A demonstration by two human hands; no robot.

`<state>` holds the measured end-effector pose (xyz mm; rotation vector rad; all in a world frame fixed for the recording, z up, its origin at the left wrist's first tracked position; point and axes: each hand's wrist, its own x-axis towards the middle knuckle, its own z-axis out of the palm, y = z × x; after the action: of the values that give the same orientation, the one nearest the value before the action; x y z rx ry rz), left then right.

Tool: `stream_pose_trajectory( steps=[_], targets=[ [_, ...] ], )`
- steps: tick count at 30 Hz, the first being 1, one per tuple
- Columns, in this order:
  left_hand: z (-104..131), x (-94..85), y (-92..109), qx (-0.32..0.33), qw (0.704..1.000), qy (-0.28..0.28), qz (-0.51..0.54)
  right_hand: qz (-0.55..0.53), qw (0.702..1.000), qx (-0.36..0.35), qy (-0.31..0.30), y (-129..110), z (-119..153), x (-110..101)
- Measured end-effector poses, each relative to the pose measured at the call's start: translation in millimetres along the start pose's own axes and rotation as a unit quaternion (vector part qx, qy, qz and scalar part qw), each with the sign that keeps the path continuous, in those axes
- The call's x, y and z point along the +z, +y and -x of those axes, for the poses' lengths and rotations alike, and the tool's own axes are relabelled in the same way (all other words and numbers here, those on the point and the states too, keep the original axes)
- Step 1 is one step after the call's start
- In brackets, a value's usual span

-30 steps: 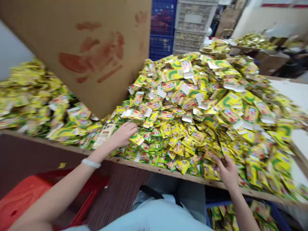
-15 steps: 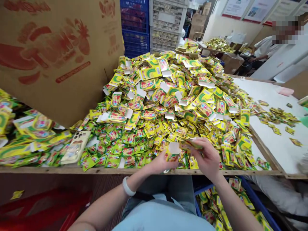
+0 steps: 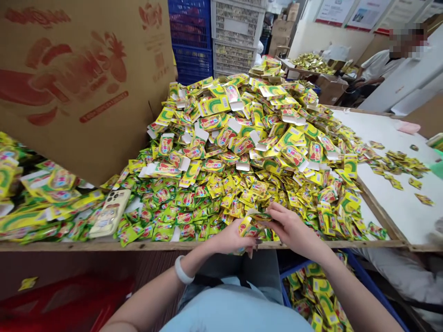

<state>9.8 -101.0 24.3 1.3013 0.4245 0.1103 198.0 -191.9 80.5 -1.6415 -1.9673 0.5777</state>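
My left hand [image 3: 230, 237] is closed around a small yellow box [image 3: 246, 227] just above the table's front edge. My right hand [image 3: 285, 226] pinches small packets [image 3: 260, 216] at the box's upper end, touching it. How far the packets are inside cannot be made out. Behind my hands rises a large heap of yellow boxes [image 3: 214, 105], many with white flaps open. Green packets [image 3: 185, 198] lie at the heap's front left, and yellow packets [image 3: 258, 186] at its front middle.
A big cardboard carton [image 3: 83, 92] stands at the left, near a phone [image 3: 111, 213]. Below the table on the right, a blue crate [image 3: 284, 288] holds filled-looking boxes. Crates [image 3: 237, 27] are stacked behind. A person [image 3: 375, 69] sits at the back right.
My right hand has moved left and slightly down, bringing the packets against the box in my left hand. The box's white flap is now mostly covered.
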Motion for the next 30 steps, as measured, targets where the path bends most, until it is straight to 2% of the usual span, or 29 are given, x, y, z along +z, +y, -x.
stream_pose_trajectory(
  steps=[4,11,17,24,26,30],
  targets=[
    [-1,3.0,-1,-0.010,0.999,-0.038,0.016,0.018,0.999,-0.009,-0.030,-3,6,-4],
    [-3,8.1,-2,-0.013,0.999,-0.038,0.028,0.021,0.999,0.023,0.023,-4,16,-3],
    [-5,14.6,-3,-0.047,0.996,-0.075,0.035,-0.015,0.999,-0.028,-0.008,-5,12,-1],
    [2,14.1,-8,-0.018,0.994,-0.079,0.067,0.010,1.000,0.005,-0.007,6,28,6],
    [1,17.0,-14,-0.039,0.992,-0.092,0.075,0.034,0.999,0.013,-0.030,3,31,5],
    [-2,23.1,-21,-0.088,0.982,-0.126,0.106,0.090,0.987,-0.011,-0.129,-5,28,-6]
  ],
)
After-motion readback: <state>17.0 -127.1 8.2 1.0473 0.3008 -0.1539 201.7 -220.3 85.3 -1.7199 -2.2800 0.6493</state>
